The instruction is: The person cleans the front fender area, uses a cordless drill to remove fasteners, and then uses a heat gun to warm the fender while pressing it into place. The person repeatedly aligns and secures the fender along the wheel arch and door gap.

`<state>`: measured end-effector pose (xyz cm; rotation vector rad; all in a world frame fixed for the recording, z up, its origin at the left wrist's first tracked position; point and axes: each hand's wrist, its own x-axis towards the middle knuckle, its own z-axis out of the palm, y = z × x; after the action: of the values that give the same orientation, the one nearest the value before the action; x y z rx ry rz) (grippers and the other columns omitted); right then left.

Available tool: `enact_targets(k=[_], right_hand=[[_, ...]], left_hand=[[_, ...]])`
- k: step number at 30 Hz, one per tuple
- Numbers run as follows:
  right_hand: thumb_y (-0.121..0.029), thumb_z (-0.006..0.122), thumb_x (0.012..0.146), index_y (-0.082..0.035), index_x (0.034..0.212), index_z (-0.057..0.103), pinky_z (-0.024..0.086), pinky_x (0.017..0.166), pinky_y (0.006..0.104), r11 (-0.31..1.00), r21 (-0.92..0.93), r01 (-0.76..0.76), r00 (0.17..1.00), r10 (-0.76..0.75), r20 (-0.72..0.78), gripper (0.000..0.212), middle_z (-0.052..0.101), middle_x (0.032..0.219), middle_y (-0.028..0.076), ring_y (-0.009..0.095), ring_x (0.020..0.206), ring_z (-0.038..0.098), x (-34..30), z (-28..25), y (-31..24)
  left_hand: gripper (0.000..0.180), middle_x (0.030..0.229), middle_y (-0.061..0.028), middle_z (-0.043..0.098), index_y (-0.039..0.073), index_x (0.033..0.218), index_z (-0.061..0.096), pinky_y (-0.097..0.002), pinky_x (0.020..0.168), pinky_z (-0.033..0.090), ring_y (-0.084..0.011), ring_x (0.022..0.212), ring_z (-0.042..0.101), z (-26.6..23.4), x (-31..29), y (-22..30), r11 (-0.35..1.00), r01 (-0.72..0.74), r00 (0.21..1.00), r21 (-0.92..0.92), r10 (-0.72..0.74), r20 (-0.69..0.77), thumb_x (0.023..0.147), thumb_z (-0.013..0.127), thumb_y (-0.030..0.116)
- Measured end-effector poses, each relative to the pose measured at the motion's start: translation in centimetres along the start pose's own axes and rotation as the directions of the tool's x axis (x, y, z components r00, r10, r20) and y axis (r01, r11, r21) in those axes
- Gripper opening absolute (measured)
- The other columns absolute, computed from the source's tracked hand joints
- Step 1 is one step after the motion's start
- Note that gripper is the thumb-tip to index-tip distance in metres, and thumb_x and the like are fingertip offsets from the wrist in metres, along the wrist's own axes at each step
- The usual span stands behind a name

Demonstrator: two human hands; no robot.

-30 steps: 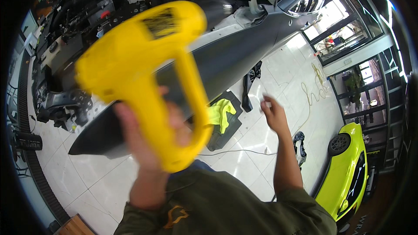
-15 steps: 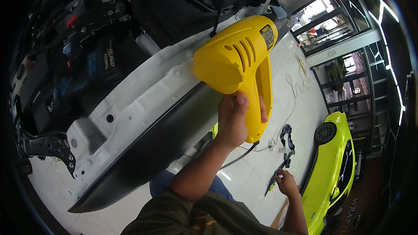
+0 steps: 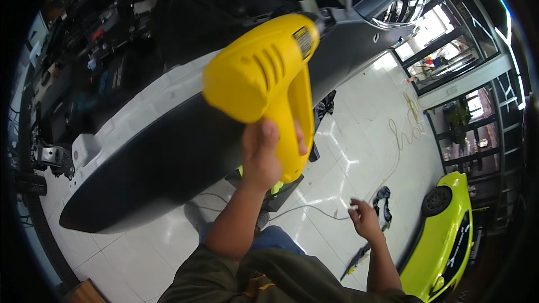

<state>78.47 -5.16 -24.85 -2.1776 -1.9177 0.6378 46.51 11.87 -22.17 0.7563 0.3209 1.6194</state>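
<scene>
My left hand (image 3: 261,157) is wrapped round the handle of a yellow heat gun (image 3: 241,87). The gun is raised over a car's fender, its rear toward me and its nozzle facing away; the nozzle tip is hard to make out. Below and left of it lies the matte black outer fender (image 3: 146,163), with a bare white inner edge (image 3: 143,95) along its top. At lower right, my right hand (image 3: 366,221) hovers above the floor, fingers loosely bent and apart, with nothing visible in them.
Left of the fender is the dark engine bay (image 3: 104,73). A black box (image 3: 289,193) sits on the tiled floor by my feet, and a grey cable (image 3: 314,207) runs past. Crumpled dark strips (image 3: 383,199) lie near a lime-green car (image 3: 443,235) at right.
The heat gun and my left hand have shifted left in view. My right hand has moved up slightly. The view has swung, showing more of the dark car's side and the floor.
</scene>
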Motion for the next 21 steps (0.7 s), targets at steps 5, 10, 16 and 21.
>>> enact_targets(k=[5, 10, 16, 21], right_hand=[[-0.014, 0.064, 0.086, 0.002, 0.131, 0.049, 0.048, 0.089, 0.0361, 0.611, 0.584, 0.534, 0.824, -0.530, -0.198, 0.050, 0.061, 0.114, 0.017, 0.026, 0.099, 0.063, 5.1, -5.5, -10.5], [-0.014, 0.060, 0.088, 0.004, 0.130, 0.047, 0.045, 0.095, 0.0369, 0.375, 0.775, 0.509, 0.827, -0.461, -0.321, 0.047, 0.057, 0.118, 0.016, 0.028, 0.107, 0.059, 4.1, -7.0, -11.7], [-0.015, 0.053, 0.093, 0.001, 0.124, 0.047, 0.049, 0.081, 0.0299, 0.210, 0.903, 0.374, 0.927, -0.094, -0.362, 0.035, 0.062, 0.096, 0.009, 0.019, 0.089, 0.062, 6.4, -10.8, -6.9], [-0.023, 0.050, 0.096, -0.001, 0.115, 0.049, 0.051, 0.054, 0.0300, -0.086, 0.946, 0.312, 0.942, -0.103, -0.320, 0.029, 0.060, 0.081, 0.009, 0.018, 0.060, 0.060, 11.3, -18.3, -3.2]], left_hand=[[0.062, 0.094, -0.0111, 0.058, -0.001, 0.126, 0.043, -0.0326, 0.075, 0.048, -0.0204, 0.079, 0.060, 5.8, -5.2, -2.2, 0.956, -0.027, 0.999, 0.294, 0.020, 0.025, 0.096, 0.046, 0.053], [0.043, 0.117, -0.0185, 0.053, -0.005, 0.130, 0.045, -0.0392, 0.095, 0.042, -0.0301, 0.107, 0.054, 12.7, -6.7, -4.9, 0.766, -0.181, 0.981, 0.616, 0.093, 0.172, 0.100, 0.045, 0.026], [0.043, 0.128, -0.0258, 0.051, -0.008, 0.130, 0.049, -0.0406, 0.095, 0.044, -0.0348, 0.111, 0.055, 17.9, -4.5, -4.6, 0.485, -0.504, 0.764, 0.715, -0.136, 0.631, 0.095, 0.054, 0.016], [0.032, 0.112, -0.0131, 0.064, 0.003, 0.109, 0.065, -0.0418, 0.096, 0.044, -0.0315, 0.108, 0.057, 18.3, 7.3, 4.2, -0.167, -0.645, 0.762, 0.746, -0.217, 0.610, 0.081, 0.072, 0.018]])
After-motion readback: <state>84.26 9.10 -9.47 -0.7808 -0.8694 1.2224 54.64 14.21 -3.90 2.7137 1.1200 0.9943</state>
